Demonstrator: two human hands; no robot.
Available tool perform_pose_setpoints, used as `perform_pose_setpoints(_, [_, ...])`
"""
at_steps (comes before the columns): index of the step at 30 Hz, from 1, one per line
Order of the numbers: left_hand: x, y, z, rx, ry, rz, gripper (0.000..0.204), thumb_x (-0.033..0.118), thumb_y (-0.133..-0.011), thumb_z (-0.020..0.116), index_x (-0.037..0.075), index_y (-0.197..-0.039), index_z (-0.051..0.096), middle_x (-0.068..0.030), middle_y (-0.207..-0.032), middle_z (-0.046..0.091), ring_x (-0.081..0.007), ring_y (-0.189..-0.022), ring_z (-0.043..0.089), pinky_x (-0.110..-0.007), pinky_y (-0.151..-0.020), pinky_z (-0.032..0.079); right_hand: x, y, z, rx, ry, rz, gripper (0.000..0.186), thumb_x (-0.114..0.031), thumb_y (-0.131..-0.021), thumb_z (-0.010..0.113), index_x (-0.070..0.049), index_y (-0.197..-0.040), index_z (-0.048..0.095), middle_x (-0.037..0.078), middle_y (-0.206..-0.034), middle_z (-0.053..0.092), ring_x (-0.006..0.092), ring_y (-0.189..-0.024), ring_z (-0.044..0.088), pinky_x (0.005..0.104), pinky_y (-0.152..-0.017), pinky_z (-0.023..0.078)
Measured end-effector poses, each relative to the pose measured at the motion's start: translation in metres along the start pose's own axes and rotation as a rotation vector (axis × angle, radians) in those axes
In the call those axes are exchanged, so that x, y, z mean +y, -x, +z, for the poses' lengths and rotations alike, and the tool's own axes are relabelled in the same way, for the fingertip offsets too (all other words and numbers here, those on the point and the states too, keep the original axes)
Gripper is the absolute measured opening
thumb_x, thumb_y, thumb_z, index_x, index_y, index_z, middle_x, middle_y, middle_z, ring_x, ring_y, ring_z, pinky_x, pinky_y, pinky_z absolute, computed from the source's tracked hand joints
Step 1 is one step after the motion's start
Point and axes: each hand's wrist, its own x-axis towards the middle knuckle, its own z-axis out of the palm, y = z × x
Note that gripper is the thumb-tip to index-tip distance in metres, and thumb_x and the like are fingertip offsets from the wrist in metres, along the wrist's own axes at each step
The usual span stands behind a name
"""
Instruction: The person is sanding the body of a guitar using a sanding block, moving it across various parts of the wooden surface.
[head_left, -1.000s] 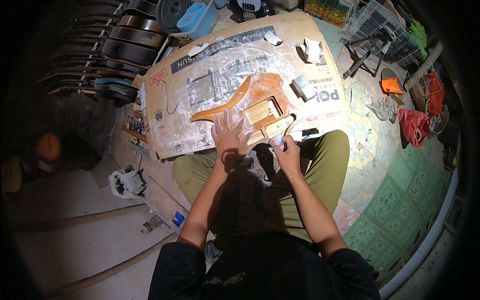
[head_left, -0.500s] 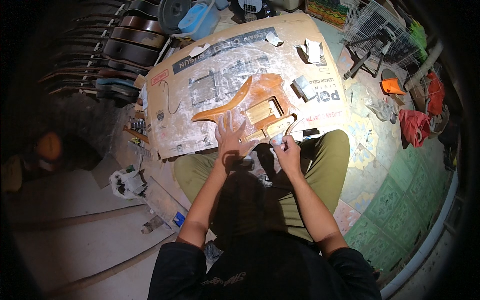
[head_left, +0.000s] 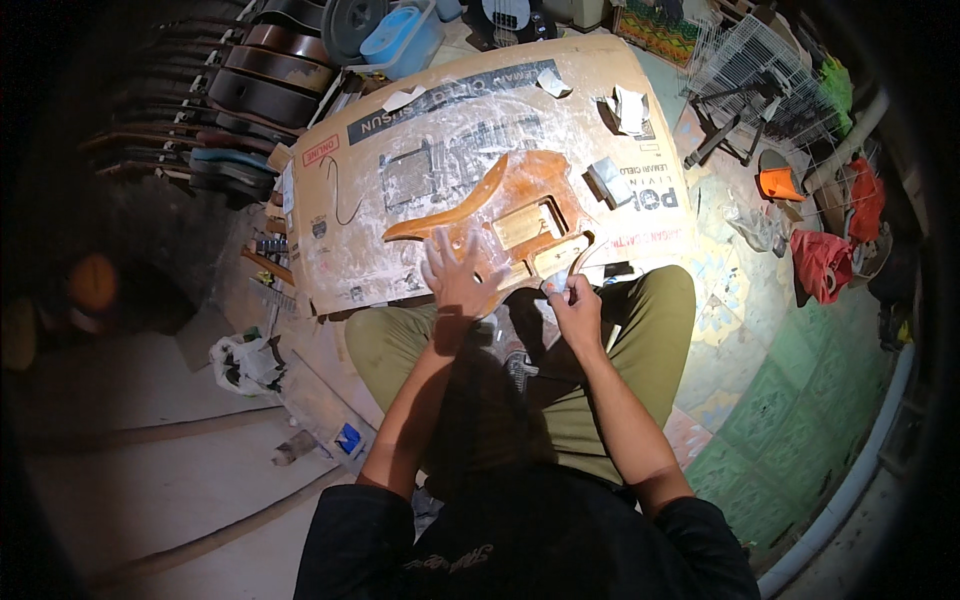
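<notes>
Head cam, L hand (head_left: 461, 288) on guitar body (head_left: 535, 177), slightly left vs. prev.

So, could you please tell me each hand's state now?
Left hand: open, spread over the brown wooden guitar body.
Right hand: closed, holding something indistinct.

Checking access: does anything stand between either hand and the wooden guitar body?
Nothing visible separates the spread left hand from the guitar body. At its near edge, only a small pale piece, pinched by the right hand, seems to intervene.
</notes>
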Motion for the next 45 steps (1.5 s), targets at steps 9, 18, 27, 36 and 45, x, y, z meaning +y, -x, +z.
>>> perform_pose_setpoints(9, [-0.016,0.004,-0.008,-0.03,0.009,0.034,0.08,0.068,-0.079,0.067,0.025,-0.145,0.053,-0.0277,-0.164,0.01,-0.0518,-0.147,0.013,-0.066,-0.115,0.009,-0.011,-0.014,0.013,-0.015,-0.136,-0.075,0.022,-0.016,-0.089,0.073,0.0,-0.103,0.066,0.008,-0.079,0.068,0.0082,-0.069,0.059,0.0276,-0.063,0.049])
perform_pose_setpoints(18, [-0.053,0.01,0.008,0.022,0.125,-0.335,0.082,0.061,-0.088,0.063,0.017,-0.153,0.04,-0.0289,-0.162,0.01,-0.0483,-0.15,0.007,-0.066,-0.116,0.007,-0.037,-0.036,0.033,-0.193,0.306,-0.302,0.027,-0.019,-0.082,0.073,0.001,-0.098,0.071,0.021,-0.092,0.07,0.0381,-0.081,0.067,0.0435,-0.076,0.052])
perform_pose_setpoints(27, [-0.056,0.014,0.006,0.061,0.176,-0.308,0.085,0.055,-0.09,0.064,0.007,-0.153,0.034,-0.031,-0.16,0.013,-0.049,-0.148,0.01,-0.064,-0.116,0.01,-0.038,-0.041,0.046,-0.137,0.508,-0.325,0.028,-0.024,-0.077,0.075,0.002,-0.086,0.069,0.021,-0.084,0.062,0.0384,-0.076,0.063,0.0471,-0.07,0.051])
perform_pose_setpoints(36, [-0.054,0.014,0.005,0.075,0.196,-0.313,0.083,0.055,-0.091,0.061,0.006,-0.153,0.034,-0.0307,-0.16,0.016,-0.0483,-0.147,0.013,-0.066,-0.115,0.012,-0.04,-0.039,0.05,-0.161,0.546,-0.303,0.031,-0.03,-0.078,0.074,-0.002,-0.089,0.07,0.02,-0.093,0.059,0.0386,-0.08,0.063,0.0481,-0.071,0.052])
perform_pose_setpoints(45, [-0.054,0.014,0.004,0.026,0.19,-0.332,0.084,0.057,-0.092,0.06,0.008,-0.154,0.032,-0.0298,-0.16,0.015,-0.0478,-0.148,0.013,-0.065,-0.116,0.011,-0.042,-0.038,0.052,-0.181,0.575,-0.277,0.031,-0.031,-0.078,0.075,-0.002,-0.089,0.071,0.021,-0.094,0.057,0.0387,-0.08,0.063,0.049,-0.071,0.052])
